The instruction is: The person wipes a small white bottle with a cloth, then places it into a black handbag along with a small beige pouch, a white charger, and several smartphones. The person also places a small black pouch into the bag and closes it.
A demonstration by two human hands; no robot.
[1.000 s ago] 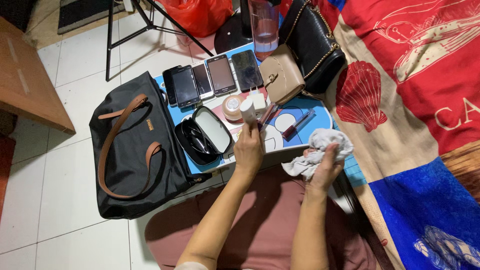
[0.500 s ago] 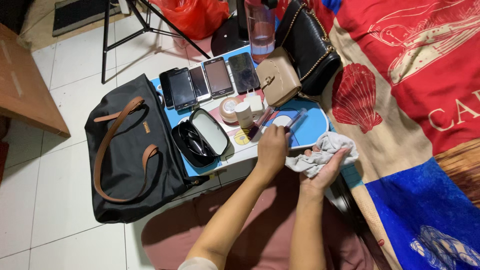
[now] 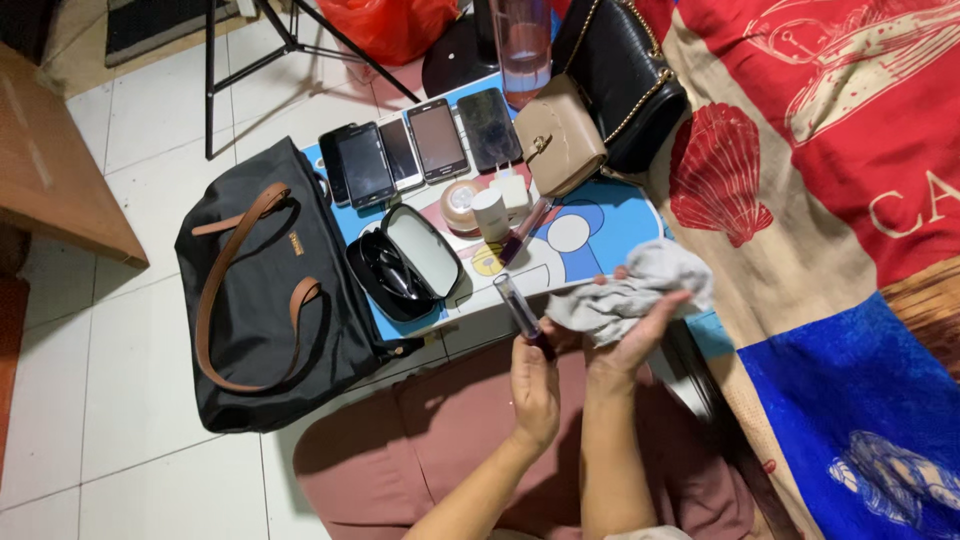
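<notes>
Tube picked up, cloth ready

The left hand (image 3: 535,385) has lifted the tube (image 3: 520,312) off the bench (image 3: 610,235), grip tight on it, beside the cloth (image 3: 630,295) squeezed in the right hand (image 3: 625,345)

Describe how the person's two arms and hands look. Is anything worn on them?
Both forearms are bare down to the left hand and the right hand. No watch, ring or glove shows. A pale sleeve edge appears only at the bottom of the picture, near the right elbow.
</notes>
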